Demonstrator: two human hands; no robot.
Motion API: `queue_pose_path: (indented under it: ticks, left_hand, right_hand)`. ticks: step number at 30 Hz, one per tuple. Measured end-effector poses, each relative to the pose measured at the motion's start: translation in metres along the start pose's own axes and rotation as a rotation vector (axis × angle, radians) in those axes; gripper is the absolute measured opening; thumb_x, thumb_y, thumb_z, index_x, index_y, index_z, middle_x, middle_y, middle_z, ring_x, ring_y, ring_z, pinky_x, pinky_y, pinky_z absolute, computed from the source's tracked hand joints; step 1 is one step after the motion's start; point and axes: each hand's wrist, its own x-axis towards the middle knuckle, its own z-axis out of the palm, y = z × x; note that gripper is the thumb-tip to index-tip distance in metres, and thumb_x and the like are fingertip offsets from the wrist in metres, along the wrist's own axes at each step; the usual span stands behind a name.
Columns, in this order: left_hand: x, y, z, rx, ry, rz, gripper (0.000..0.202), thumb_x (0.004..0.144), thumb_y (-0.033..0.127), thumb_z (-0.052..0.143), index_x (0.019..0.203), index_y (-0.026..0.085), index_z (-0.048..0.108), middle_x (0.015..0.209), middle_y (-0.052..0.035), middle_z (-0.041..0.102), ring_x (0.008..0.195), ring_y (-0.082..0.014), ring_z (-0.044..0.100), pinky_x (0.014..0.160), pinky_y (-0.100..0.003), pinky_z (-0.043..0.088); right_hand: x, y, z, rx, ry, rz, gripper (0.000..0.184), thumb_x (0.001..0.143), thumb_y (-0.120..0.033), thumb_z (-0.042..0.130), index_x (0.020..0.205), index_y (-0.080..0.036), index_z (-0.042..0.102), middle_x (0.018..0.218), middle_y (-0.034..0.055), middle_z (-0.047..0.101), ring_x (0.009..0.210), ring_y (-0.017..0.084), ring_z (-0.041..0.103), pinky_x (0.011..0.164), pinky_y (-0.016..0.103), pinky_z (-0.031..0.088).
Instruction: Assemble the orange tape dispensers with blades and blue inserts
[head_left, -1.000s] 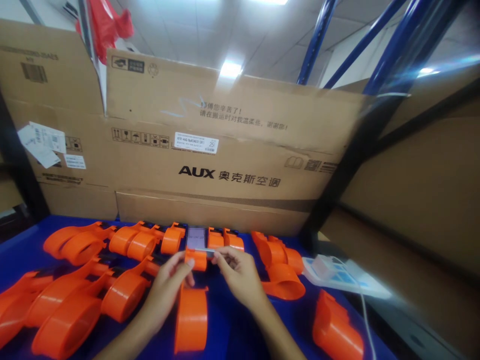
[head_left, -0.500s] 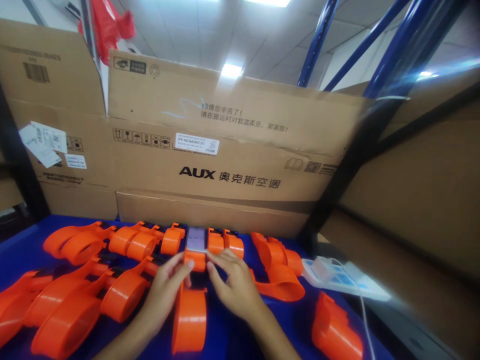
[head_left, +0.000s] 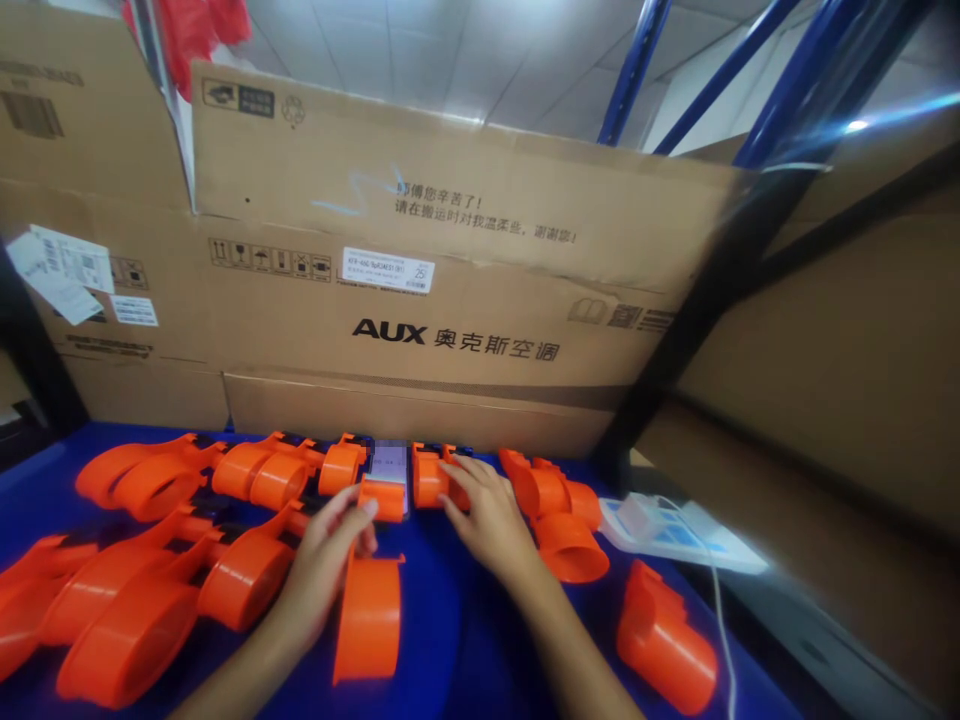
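My left hand [head_left: 334,540] pinches a small orange plastic band [head_left: 382,500] between thumb and fingers. It sits at the lower end of a phone-like device with a lit screen [head_left: 388,462]. Below it, a larger orange plastic loop [head_left: 369,615] lies on the blue surface. My right hand [head_left: 491,515] is to the right, fingers stretched out and apart over an orange ring [head_left: 430,483] and its neighbour. Whether the fingertips touch that neighbour, partly hidden behind them, I cannot tell.
Several orange loops with dark ends, among them a large one [head_left: 127,640], lie in rows on the left. More orange pieces [head_left: 570,545] are at the right, beside a white power strip [head_left: 679,535] with a cable. A cardboard box wall [head_left: 300,340] and dark rack post [head_left: 675,330] stand behind.
My right hand has left the small orange band and moved right to the neighbouring rings. My left hand still holds the band, now slightly lower left. The view has shifted a little.
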Motion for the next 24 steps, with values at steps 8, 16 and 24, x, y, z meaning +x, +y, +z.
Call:
queue_pose_path:
  ticks: [8, 16, 24]
  left_hand:
    - [0.000, 0.001, -0.004, 0.003, -0.006, 0.008, 0.025, 0.087, 0.044, 0.068, 0.083, 0.020, 0.062, 0.065, 0.0018, 0.060, 0.059, -0.0113, 0.050, 0.057, -0.021, 0.040]
    - [0.000, 0.003, -0.003, 0.015, 0.016, -0.008, 0.025, 0.086, 0.042, 0.069, 0.082, 0.020, 0.060, 0.065, 0.0012, 0.059, 0.058, -0.0113, 0.049, 0.054, -0.021, 0.039]
    - [0.003, 0.007, -0.005, -0.009, 0.047, 0.012, 0.028, 0.084, 0.045, 0.071, 0.081, 0.019, 0.060, 0.064, 0.0026, 0.060, 0.058, -0.0112, 0.050, 0.057, -0.021, 0.042]
  right_hand:
    - [-0.001, -0.002, 0.000, -0.105, -0.020, 0.015, 0.060, 0.090, -0.037, 0.064, 0.147, -0.029, 0.048, 0.158, 0.0138, 0.040, 0.144, 0.036, 0.035, 0.111, 0.059, 0.028]
    - [0.002, 0.004, 0.002, -0.109, -0.047, 0.040, 0.051, 0.094, -0.032, 0.058, 0.144, -0.026, 0.053, 0.144, 0.0150, 0.056, 0.134, 0.033, 0.047, 0.104, 0.050, 0.038]
    - [0.000, -0.018, -0.014, 0.123, 0.052, -0.175, 0.030, 0.097, -0.026, 0.054, 0.123, -0.020, 0.066, 0.135, 0.0130, 0.062, 0.125, 0.030, 0.052, 0.104, 0.046, 0.039]
